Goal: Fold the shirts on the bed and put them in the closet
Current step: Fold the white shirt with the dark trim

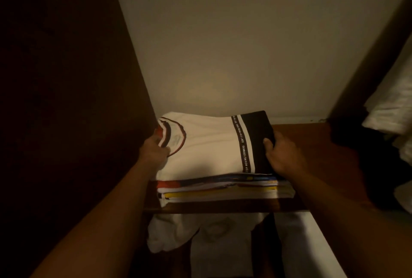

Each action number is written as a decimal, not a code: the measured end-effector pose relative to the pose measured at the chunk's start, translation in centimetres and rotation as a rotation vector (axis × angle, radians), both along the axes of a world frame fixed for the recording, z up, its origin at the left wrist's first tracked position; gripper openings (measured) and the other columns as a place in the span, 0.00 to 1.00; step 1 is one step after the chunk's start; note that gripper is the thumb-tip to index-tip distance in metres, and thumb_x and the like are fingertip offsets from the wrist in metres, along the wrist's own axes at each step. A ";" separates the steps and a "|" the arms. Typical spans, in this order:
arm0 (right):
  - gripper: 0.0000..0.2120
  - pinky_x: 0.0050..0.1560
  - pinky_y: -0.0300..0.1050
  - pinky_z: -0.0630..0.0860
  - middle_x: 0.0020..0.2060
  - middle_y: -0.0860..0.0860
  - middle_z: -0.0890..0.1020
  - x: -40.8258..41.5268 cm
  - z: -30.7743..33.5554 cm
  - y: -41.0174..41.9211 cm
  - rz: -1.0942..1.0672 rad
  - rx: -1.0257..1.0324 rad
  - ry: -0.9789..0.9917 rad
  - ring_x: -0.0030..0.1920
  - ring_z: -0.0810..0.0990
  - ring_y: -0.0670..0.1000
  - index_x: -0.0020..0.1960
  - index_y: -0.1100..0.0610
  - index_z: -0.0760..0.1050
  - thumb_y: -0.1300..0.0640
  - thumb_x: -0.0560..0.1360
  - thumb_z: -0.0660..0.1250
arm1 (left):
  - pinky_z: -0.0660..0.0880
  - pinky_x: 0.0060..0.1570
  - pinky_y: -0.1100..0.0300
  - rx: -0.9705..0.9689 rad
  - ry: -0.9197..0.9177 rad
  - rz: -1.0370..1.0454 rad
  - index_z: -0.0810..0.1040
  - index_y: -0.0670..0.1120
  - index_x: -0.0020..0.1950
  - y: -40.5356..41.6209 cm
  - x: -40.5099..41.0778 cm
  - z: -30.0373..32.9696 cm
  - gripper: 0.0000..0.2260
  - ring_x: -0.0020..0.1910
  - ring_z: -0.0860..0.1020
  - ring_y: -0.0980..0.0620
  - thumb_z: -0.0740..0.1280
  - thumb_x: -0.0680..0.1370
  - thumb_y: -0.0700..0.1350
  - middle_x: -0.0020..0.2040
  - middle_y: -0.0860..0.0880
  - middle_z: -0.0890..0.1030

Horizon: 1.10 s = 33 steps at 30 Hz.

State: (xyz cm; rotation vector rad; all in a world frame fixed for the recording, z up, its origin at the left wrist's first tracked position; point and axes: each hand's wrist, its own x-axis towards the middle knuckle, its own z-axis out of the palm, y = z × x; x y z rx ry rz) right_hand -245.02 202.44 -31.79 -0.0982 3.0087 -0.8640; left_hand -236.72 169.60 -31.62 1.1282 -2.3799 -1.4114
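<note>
- The folded white shirt (205, 144) lies flat on top of a stack of folded shirts (223, 188) on a closet shelf; its soft knit surface is smooth, folded into a rough rectangle.
- A black panel covers its right end, edged by a white stripe and a narrow black band printed with small white letters; a dark red and black ringed collar curves at its left end.
- The left hand (153, 148) grips the collar end, thumb on top of the cloth and fingers (156, 136) curled around the edge.
- The right hand (281, 153) holds the black end, thumb pressed on top, the other fingers tucked beneath and hidden.
- The stack below shows thin layered edges in red, blue, yellow and white, squared up at the front.
- The shelf (316, 144) is dark reddish-brown wood with a smooth, slightly glossy face.
- Below the shelf edge, pale crumpled cloth (169, 233) hangs in loose folds.
- A plain cream back wall (223, 43) rises behind; a dark wooden side panel (66, 77) stands at left.
- At far right, a white rumpled fabric (392, 104) sits blurred above dark clothing.
</note>
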 end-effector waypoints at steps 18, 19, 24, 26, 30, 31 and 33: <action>0.36 0.77 0.62 0.44 0.81 0.52 0.39 1.5 0.4 -2.9 0.450 0.499 -0.006 0.81 0.39 0.58 0.81 0.40 0.36 0.29 0.79 0.45 | 0.50 0.78 0.42 -0.811 -0.421 -0.644 0.54 0.53 0.83 5.5 0.9 -0.3 0.35 0.81 0.53 0.39 0.47 0.80 0.71 0.83 0.41 0.54; 0.36 0.77 0.62 0.45 0.81 0.53 0.40 1.9 1.0 -2.6 0.446 0.501 -0.022 0.81 0.40 0.58 0.81 0.41 0.37 0.29 0.80 0.45 | 0.55 0.77 0.41 -0.858 -0.420 -0.649 0.59 0.52 0.80 5.8 1.0 0.3 0.34 0.79 0.58 0.38 0.49 0.80 0.70 0.81 0.40 0.60; 0.35 0.77 0.62 0.49 0.82 0.54 0.47 5.2 2.8 -1.4 0.460 0.499 -0.026 0.81 0.47 0.58 0.82 0.46 0.46 0.32 0.81 0.49 | 0.67 0.67 0.43 -0.953 -0.420 -0.687 0.72 0.50 0.69 8.2 2.4 3.2 0.26 0.67 0.72 0.40 0.54 0.80 0.66 0.69 0.42 0.74; 0.34 0.77 0.60 0.52 0.82 0.55 0.50 6.8 3.5 -1.0 0.481 0.482 0.000 0.81 0.51 0.58 0.82 0.47 0.49 0.34 0.82 0.51 | 0.68 0.66 0.44 -0.997 -0.379 -0.686 0.72 0.50 0.69 9.2 3.4 4.4 0.25 0.66 0.73 0.41 0.55 0.80 0.65 0.68 0.43 0.74; 0.29 0.73 0.59 0.62 0.77 0.56 0.63 10.2 5.0 0.2 0.511 0.433 0.072 0.76 0.63 0.58 0.79 0.51 0.59 0.39 0.82 0.57 | 0.71 0.62 0.47 -0.992 -0.272 -0.701 0.73 0.49 0.69 10.8 5.9 6.4 0.21 0.65 0.75 0.41 0.59 0.81 0.60 0.67 0.43 0.76; 0.28 0.71 0.58 0.66 0.75 0.56 0.66 11.1 5.3 0.6 0.512 0.430 0.091 0.73 0.66 0.58 0.77 0.51 0.62 0.40 0.81 0.58 | 0.72 0.60 0.49 -0.947 -0.259 -0.721 0.74 0.49 0.69 11.1 6.6 6.8 0.21 0.64 0.76 0.41 0.60 0.81 0.59 0.66 0.43 0.77; 0.25 0.64 0.56 0.71 0.68 0.55 0.73 12.5 5.8 1.4 0.518 0.447 0.140 0.66 0.72 0.57 0.73 0.52 0.68 0.42 0.80 0.60 | 0.74 0.57 0.52 -0.876 -0.262 -0.775 0.76 0.48 0.67 11.7 7.9 7.5 0.19 0.64 0.76 0.42 0.63 0.81 0.58 0.64 0.44 0.79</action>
